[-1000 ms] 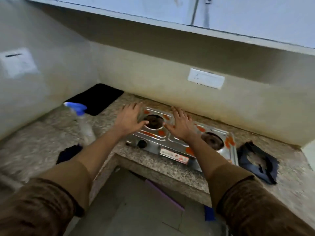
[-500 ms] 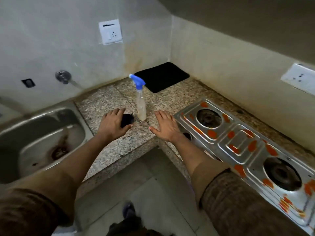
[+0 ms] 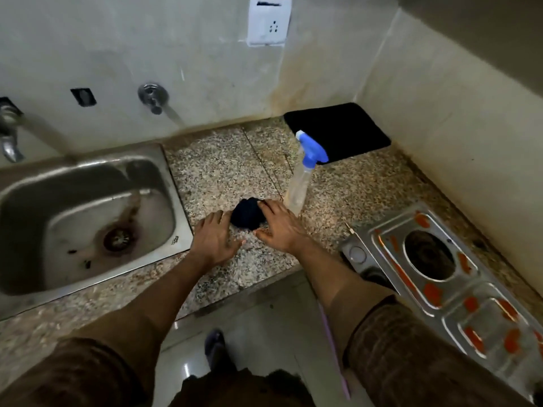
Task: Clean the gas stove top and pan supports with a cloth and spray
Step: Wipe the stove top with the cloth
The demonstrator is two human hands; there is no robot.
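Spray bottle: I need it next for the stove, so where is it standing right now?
In the head view the spray bottle stands upright on the granite counter, just beyond the right hand, between the sink and the stove.

The speckled granite counter (image 3: pixel 223 171) carries a balled dark cloth (image 3: pixel 247 213), spray bottle (image 3: pixel 302 179) just beside, black mat (image 3: pixel 340 130) (back corner), steel stove (image 3: pixel 458 292) along its right edge.

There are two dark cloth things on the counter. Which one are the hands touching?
The small crumpled dark cloth, between the left hand and right hand, near the spray bottle. The flat black mat lies untouched in the back corner.
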